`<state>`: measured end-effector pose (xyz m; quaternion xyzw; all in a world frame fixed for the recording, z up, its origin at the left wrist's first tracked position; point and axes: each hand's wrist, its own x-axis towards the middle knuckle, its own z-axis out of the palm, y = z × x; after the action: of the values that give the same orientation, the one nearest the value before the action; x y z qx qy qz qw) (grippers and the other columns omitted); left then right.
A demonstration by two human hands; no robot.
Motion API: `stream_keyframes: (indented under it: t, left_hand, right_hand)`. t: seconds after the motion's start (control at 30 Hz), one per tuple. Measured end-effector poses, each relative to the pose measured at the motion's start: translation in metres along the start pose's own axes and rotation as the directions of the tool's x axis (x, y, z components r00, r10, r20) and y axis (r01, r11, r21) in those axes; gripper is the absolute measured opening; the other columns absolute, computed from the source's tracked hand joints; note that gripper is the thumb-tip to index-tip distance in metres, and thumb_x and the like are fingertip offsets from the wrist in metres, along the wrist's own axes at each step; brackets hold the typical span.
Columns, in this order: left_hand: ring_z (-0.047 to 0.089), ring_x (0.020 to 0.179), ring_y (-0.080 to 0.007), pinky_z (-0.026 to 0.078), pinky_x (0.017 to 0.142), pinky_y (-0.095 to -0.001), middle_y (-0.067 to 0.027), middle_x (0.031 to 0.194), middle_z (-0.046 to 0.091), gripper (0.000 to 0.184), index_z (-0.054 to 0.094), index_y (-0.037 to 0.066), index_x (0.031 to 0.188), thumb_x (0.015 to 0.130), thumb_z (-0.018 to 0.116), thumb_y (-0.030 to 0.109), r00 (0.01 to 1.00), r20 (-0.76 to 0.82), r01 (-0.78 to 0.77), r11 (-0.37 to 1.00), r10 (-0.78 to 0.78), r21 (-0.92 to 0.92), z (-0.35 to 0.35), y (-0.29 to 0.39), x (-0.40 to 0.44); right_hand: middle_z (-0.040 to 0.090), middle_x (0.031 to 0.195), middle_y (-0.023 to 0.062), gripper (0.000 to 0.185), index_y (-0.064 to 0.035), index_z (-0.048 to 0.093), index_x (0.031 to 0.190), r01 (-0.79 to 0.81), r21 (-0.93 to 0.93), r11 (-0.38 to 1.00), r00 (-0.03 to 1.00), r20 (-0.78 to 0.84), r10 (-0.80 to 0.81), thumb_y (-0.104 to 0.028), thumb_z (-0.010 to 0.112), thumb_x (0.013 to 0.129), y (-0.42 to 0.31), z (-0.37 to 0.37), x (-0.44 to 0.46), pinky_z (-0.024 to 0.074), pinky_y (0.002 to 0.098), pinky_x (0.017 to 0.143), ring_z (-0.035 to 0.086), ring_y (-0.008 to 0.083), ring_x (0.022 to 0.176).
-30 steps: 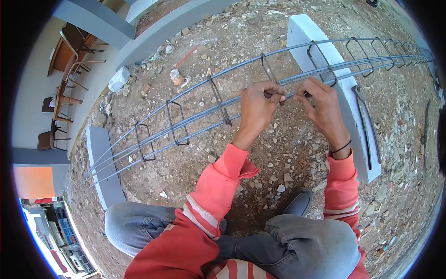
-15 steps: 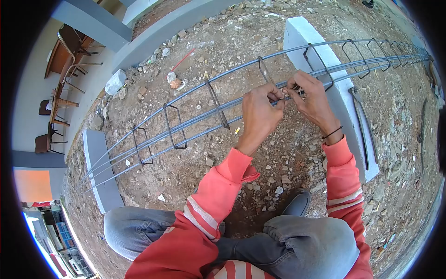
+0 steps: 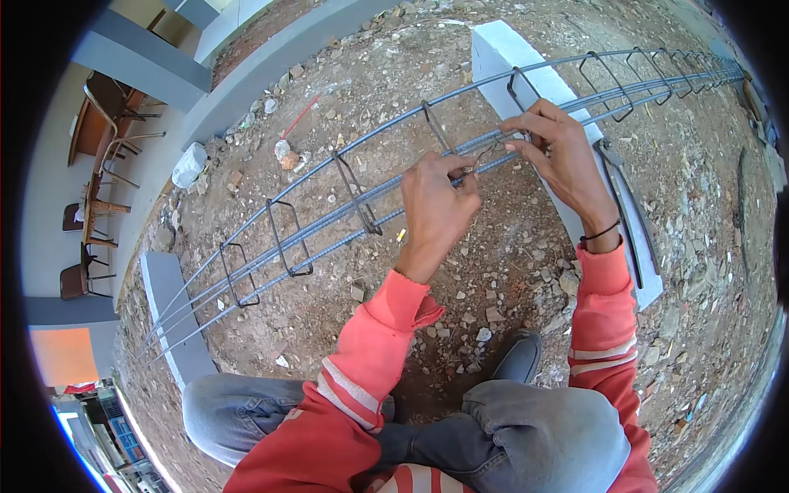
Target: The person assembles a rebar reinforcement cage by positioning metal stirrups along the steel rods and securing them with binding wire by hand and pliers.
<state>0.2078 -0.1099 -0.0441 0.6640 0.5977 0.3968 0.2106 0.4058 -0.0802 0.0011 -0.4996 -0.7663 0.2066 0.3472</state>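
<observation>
My left hand (image 3: 440, 205) is closed in a pinch on a thin piece of tie wire (image 3: 491, 149), just at the lower bars of a rebar cage (image 3: 362, 197). To its right, my right hand (image 3: 567, 160) is close to the wire's other end, thumb and forefinger apart. The cage is made of long ribbed steel bars with bent rectangular stirrups (image 3: 355, 193) spaced along it. Where the wire meets the bars is partly hidden by my fingers.
A pale block (image 3: 501, 62) and a grey block (image 3: 168, 283) support the cage. Long-handled pincers (image 3: 622, 205) lie on the pale block. Stony ground surrounds my shoe (image 3: 519, 355). Chairs (image 3: 74, 281) stand at the left, and a white rock (image 3: 190, 165) lies near the kerb.
My right thumb and forefinger have parted and drawn away from my left hand, showing the wire between the hands. The whole view has shifted slightly, moving the cage left in the picture.
</observation>
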Motion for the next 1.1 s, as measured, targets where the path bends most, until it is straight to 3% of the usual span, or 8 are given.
stream_keyframes:
  t: [0.27, 0.4, 0.5, 0.57, 0.67, 0.9, 1.0, 1.1]
  left_hand:
    - [0.069, 0.070, -0.0308, 0.052, 0.068, -0.0393, -0.0198, 0.080, 0.067, 0.022, 0.078, 0.003, 0.098, 0.078, 0.069, 0.007, 0.999, 0.043, -0.036, 0.995, 0.032, 0.093, -0.002, 0.003, 0.004]
    - [0.069, 0.070, -0.0313, 0.052, 0.068, -0.0399, -0.0199, 0.080, 0.066, 0.021, 0.078, 0.003, 0.097, 0.079, 0.069, 0.007, 0.998, 0.049, -0.033, 0.996, 0.029, 0.089, -0.001, 0.004, 0.005]
    - [0.068, 0.070, -0.0317, 0.052, 0.068, -0.0409, -0.0200, 0.080, 0.066, 0.021, 0.078, 0.002, 0.098, 0.080, 0.069, 0.007, 0.998, 0.050, -0.038, 0.994, 0.033, 0.098, -0.001, 0.005, 0.006]
    - [0.067, 0.069, -0.0326, 0.051, 0.068, -0.0421, -0.0201, 0.079, 0.065, 0.020, 0.078, 0.002, 0.098, 0.080, 0.069, 0.006, 0.997, 0.054, -0.055, 0.992, 0.049, 0.111, -0.002, 0.005, 0.004]
    - [0.065, 0.069, -0.0336, 0.050, 0.068, -0.0430, -0.0205, 0.078, 0.063, 0.020, 0.077, 0.002, 0.098, 0.080, 0.068, 0.005, 0.996, 0.052, -0.076, 0.989, 0.070, 0.128, -0.001, 0.006, 0.004]
    - [0.063, 0.076, -0.0395, 0.048, 0.072, -0.0478, -0.0227, 0.079, 0.062, 0.020, 0.076, 0.001, 0.096, 0.081, 0.064, 0.004, 0.994, 0.073, -0.099, 0.977, 0.086, 0.190, -0.003, 0.016, 0.005]
    - [0.062, 0.079, -0.0425, 0.047, 0.074, -0.0500, -0.0240, 0.081, 0.061, 0.019, 0.075, 0.001, 0.094, 0.081, 0.062, 0.004, 0.993, 0.096, -0.087, 0.979, 0.070, 0.185, -0.003, 0.016, 0.006]
    - [0.062, 0.079, -0.0439, 0.048, 0.075, -0.0506, -0.0247, 0.082, 0.060, 0.017, 0.075, 0.000, 0.093, 0.081, 0.063, 0.004, 0.990, 0.117, -0.098, 0.977, 0.077, 0.187, -0.003, 0.014, 0.006]
  right_hand:
    - [0.063, 0.076, 0.0091, 0.030, -0.0003, 0.071, 0.095, 0.038, 0.285, 0.958, 0.995, -0.096, -0.010, -0.016, 0.086, 0.074, 0.015, 0.024, 0.025, 0.0474, 0.0312, 0.060, 0.057, 0.0173, 0.065]
    - [0.064, 0.074, 0.0025, 0.019, -0.0018, 0.068, 0.086, 0.014, 0.192, 0.981, 0.999, -0.045, -0.005, -0.008, 0.084, 0.077, 0.026, 0.024, 0.023, 0.0451, 0.0255, 0.057, 0.056, 0.0075, 0.064]
    - [0.066, 0.073, 0.0082, 0.030, 0.0012, 0.069, 0.092, -0.062, 0.182, 0.981, 0.997, -0.038, 0.070, -0.017, 0.086, 0.075, 0.027, 0.022, 0.016, 0.0493, 0.0325, 0.061, 0.060, 0.0177, 0.065]
    - [0.066, 0.075, 0.0107, 0.027, 0.0000, 0.070, 0.097, 0.091, -0.141, 0.986, 0.993, -0.058, -0.100, -0.014, 0.083, 0.078, 0.019, 0.021, 0.010, 0.0503, 0.0358, 0.063, 0.063, 0.0243, 0.067]
    - [0.068, 0.078, 0.0159, 0.022, -0.0025, 0.072, 0.102, -0.024, 0.162, 0.987, 0.994, -0.098, 0.040, -0.013, 0.078, 0.083, -0.002, 0.015, 0.007, 0.0512, 0.0385, 0.066, 0.065, 0.0324, 0.071]
    - [0.066, 0.083, 0.0122, 0.023, -0.0062, 0.074, 0.107, 0.165, 0.002, 0.986, 0.986, 0.024, -0.165, -0.008, 0.072, 0.084, 0.039, 0.026, 0.013, 0.0513, 0.0401, 0.072, 0.063, 0.0332, 0.076]
    - [0.066, 0.089, 0.0102, 0.023, -0.0035, 0.072, 0.105, 0.233, -0.241, 0.942, 0.972, 0.020, -0.235, -0.006, 0.071, 0.082, 0.020, 0.023, 0.006, 0.0505, 0.0415, 0.074, 0.063, 0.0333, 0.080]
    - [0.069, 0.094, 0.0143, 0.023, -0.0017, 0.070, 0.105, 0.148, -0.381, 0.913, 0.923, -0.278, -0.266, -0.004, 0.070, 0.082, -0.012, 0.029, -0.028, 0.0505, 0.0427, 0.076, 0.065, 0.0331, 0.084]
